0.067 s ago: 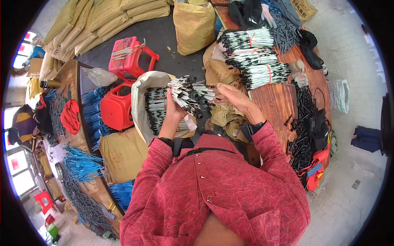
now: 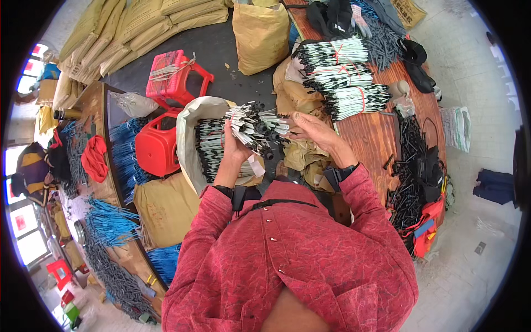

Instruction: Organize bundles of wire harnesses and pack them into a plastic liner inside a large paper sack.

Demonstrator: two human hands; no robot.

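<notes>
My left hand (image 2: pixel 235 146) grips a thick bundle of thin white rods with black tips (image 2: pixel 257 126), held just above an open pale sack (image 2: pixel 191 119) that holds more of the same rods. Fingers spread, my right hand (image 2: pixel 312 130) lies flat against the right end of the bundle. Three tied bundles of the same rods (image 2: pixel 343 83) lie on the wooden table (image 2: pixel 376 149) beyond my right hand.
Two red plastic stools (image 2: pixel 163 141) stand left of the sack. Tan sacks (image 2: pixel 260 33) stand at the back and lie stacked at the far left. Blue rods (image 2: pixel 110 224) and black parts (image 2: pixel 412 177) lie heaped on both sides.
</notes>
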